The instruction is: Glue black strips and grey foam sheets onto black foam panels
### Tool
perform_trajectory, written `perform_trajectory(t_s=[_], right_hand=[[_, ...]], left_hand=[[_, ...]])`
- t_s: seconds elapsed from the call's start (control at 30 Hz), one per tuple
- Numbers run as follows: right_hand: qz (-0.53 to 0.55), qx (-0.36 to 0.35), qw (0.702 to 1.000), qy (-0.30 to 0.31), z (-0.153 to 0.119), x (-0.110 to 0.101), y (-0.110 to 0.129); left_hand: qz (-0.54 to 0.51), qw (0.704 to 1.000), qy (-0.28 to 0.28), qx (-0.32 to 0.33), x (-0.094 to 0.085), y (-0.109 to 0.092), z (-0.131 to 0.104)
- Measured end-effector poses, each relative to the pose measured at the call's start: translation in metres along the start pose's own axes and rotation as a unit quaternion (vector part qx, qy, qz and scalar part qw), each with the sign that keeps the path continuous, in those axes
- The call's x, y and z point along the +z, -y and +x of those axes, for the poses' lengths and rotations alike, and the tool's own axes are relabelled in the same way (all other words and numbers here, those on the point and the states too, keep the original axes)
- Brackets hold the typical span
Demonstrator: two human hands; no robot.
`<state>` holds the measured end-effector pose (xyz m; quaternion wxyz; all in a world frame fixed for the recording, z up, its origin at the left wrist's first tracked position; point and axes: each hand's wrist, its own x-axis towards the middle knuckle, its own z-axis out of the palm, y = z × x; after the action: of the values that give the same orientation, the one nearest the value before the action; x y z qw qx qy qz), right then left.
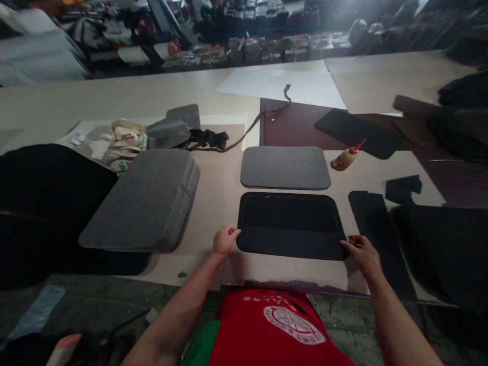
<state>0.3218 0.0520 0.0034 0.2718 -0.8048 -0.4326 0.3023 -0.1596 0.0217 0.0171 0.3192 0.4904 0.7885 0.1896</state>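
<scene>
A black rounded-corner fabric panel [292, 211] lies flat on the table in front of me. Along its lower half runs a smoother black strip [290, 242], and a thin pale line follows the panel's upper edge and sides. My left hand [225, 239] pinches the strip's left end at the panel's edge. At the opposite end, my right hand [361, 252] has thumb and fingers closed on the strip's right corner. Just beyond the panel sits a grey felt board [285, 168] of similar shape. A glue bottle [345, 158] with a red nozzle lies to its right.
On the left stands a thick stack of grey felt boards [145, 198], with black material [38, 203] beside it. Crumpled cloth [127, 142] and a brown strap [244, 134] lie behind. Black pieces [381, 239] and a dark stack [446, 249] occupy the right side.
</scene>
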Motion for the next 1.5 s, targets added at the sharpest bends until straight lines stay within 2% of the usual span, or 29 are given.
perform_trajectory(t_s=[0.2,0.43,0.67,0.77,0.87,0.97,1.0,1.07,1.1,1.13,1.2,1.27,1.37,1.5], right_hand=[[-0.002,-0.004,1.0,-0.011,-0.003,0.001,0.004],[-0.007,-0.016,1.0,-0.005,0.0,0.0,-0.002],[0.0,-0.006,1.0,0.001,0.003,0.001,0.0],[0.034,-0.013,0.999,0.002,0.003,-0.003,-0.006],[0.05,-0.011,0.996,-0.068,-0.005,-0.01,-0.012],[-0.009,-0.033,0.985,-0.168,-0.025,-0.007,-0.008],[-0.024,-0.058,0.983,-0.175,-0.032,-0.002,-0.004],[-0.042,-0.138,0.978,-0.151,-0.046,0.016,0.006],[-0.053,-0.189,0.972,-0.129,-0.051,0.026,0.01],[-0.069,-0.238,0.963,-0.109,-0.055,0.037,0.014],[-0.105,-0.301,0.943,-0.09,-0.061,0.057,0.016],[-0.129,-0.319,0.934,-0.097,-0.062,0.069,0.013],[-0.135,-0.327,0.931,-0.094,-0.061,0.072,0.005],[-0.119,-0.328,0.932,-0.093,-0.059,0.065,-0.002]], left_hand=[[0.049,0.999,0.005,0.008,0.0,-0.003,-0.002],[0.087,0.996,0.015,0.022,-0.002,-0.006,-0.004],[0.102,0.995,-0.01,0.023,0.003,-0.006,-0.002],[0.097,0.994,-0.04,0.026,0.001,-0.002,0.0],[0.098,0.989,-0.104,0.032,-0.005,-0.001,-0.007],[0.096,0.982,-0.135,0.096,0.005,-0.012,-0.025],[0.095,0.978,-0.12,0.14,0.014,-0.021,-0.033],[0.097,0.963,-0.067,0.241,0.041,-0.042,-0.048],[0.115,0.936,-0.011,0.334,0.057,-0.054,-0.055],[0.134,0.91,0.026,0.39,0.074,-0.066,-0.06],[0.162,0.87,0.092,0.457,0.104,-0.087,-0.066],[0.191,0.844,0.14,0.48,0.123,-0.099,-0.067],[0.221,0.83,0.168,0.483,0.127,-0.1,-0.065],[0.228,0.858,0.131,0.441,0.107,-0.077,-0.064]])
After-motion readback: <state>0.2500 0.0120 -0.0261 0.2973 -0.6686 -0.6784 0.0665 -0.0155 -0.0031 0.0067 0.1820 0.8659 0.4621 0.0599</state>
